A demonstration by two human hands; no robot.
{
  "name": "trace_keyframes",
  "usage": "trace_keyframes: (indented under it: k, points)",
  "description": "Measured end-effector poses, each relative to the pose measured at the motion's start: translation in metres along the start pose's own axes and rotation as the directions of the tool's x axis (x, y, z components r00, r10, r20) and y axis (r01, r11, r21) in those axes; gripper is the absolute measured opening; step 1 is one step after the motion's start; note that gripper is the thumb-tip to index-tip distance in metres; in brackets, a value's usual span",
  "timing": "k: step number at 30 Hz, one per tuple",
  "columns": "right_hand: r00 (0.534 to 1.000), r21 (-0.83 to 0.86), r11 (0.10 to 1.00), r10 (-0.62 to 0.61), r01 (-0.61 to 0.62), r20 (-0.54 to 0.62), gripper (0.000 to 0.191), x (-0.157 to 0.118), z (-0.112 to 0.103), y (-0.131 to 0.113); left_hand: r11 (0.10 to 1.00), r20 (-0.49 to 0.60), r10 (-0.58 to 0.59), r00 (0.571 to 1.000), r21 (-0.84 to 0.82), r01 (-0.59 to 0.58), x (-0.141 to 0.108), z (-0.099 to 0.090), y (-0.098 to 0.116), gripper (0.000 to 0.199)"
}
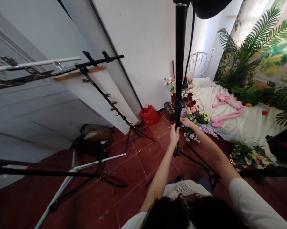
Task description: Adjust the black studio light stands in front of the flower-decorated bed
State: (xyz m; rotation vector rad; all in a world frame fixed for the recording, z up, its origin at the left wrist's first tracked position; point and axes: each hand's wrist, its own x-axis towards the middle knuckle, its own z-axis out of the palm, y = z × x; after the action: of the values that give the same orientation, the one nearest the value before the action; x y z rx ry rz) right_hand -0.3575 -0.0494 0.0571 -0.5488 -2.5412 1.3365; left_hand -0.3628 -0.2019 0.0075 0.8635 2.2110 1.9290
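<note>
A black light stand [180, 54] rises upright in front of me, with a dark rounded lamp head [211, 7] at its top, cut off by the frame edge. My left hand [174, 136] is closed around the pole, low on its shaft. Just to the right, my right hand [188, 123] has its fingers closed at the pole beside a dark collar [179, 104]; the fingertips are partly hidden. A black cable [190, 47] hangs along the pole and ends in a plug [184, 83]. The stand's legs [198, 159] spread over the floor below my arms.
Left are a backdrop stand [99, 85] with clamps, a white-legged stand [100, 159] and a dark bag [95, 133]. A red bag [150, 114] sits by the wall. Artificial flowers [192, 111], a bed [203, 92] and a pink plush toy [231, 103] are at right.
</note>
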Motion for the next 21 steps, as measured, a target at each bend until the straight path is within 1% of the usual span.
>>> trace_keyframes:
  k: [3, 5, 7, 9, 11, 13, 15, 17, 19, 21]
  points:
    - [0.996, -0.066, 0.993, -0.093, 0.093, 0.002, 0.039, -0.007, 0.001, 0.003, 1.000, -0.017, -0.011, 1.000, 0.007, 0.011, 0.000, 0.001, -0.003, 0.044]
    - [0.990, -0.056, 0.989, -0.137, 0.136, -0.025, 0.035, -0.009, -0.002, -0.005, 1.000, -0.025, -0.013, 1.000, 0.005, 0.013, -0.001, 0.000, -0.004, 0.045]
    - [0.977, 0.022, 0.981, -0.192, 0.195, -0.091, 0.034, -0.008, -0.008, -0.024, 1.000, -0.020, -0.010, 1.000, 0.004, 0.010, -0.002, 0.000, -0.004, 0.046]
    - [0.947, 0.133, 0.950, -0.256, 0.284, -0.195, 0.038, -0.004, -0.020, -0.051, 1.000, -0.017, -0.006, 1.000, 0.004, 0.006, -0.002, 0.000, -0.005, 0.046]
    - [0.906, 0.222, 0.895, -0.325, 0.387, -0.270, 0.042, -0.001, -0.035, -0.080, 1.000, -0.024, 0.002, 1.000, 0.002, -0.002, -0.003, 0.001, -0.005, 0.046]
    - [0.873, 0.300, 0.829, -0.390, 0.471, -0.294, 0.040, -0.002, -0.052, -0.104, 1.000, -0.032, 0.009, 0.999, -0.002, -0.009, -0.003, 0.002, -0.005, 0.045]
    - [0.868, 0.377, 0.782, -0.429, 0.495, -0.250, 0.039, -0.005, -0.066, -0.121, 1.000, -0.035, 0.006, 0.999, -0.003, -0.006, -0.003, 0.003, -0.005, 0.045]
    - [0.877, 0.450, 0.756, -0.448, 0.475, -0.173, 0.039, -0.010, -0.075, -0.132, 1.000, -0.035, -0.005, 0.999, 0.001, 0.006, -0.004, 0.003, -0.005, 0.045]
    - [0.880, 0.515, 0.733, -0.465, 0.443, -0.095, 0.038, -0.014, -0.078, -0.139, 1.000, -0.033, -0.018, 0.999, 0.003, 0.019, -0.004, 0.003, -0.006, 0.046]
    - [0.877, 0.571, 0.709, -0.478, 0.415, -0.043, 0.037, -0.015, -0.075, -0.145, 1.000, -0.028, -0.023, 0.999, 0.002, 0.023, -0.005, 0.003, -0.007, 0.047]
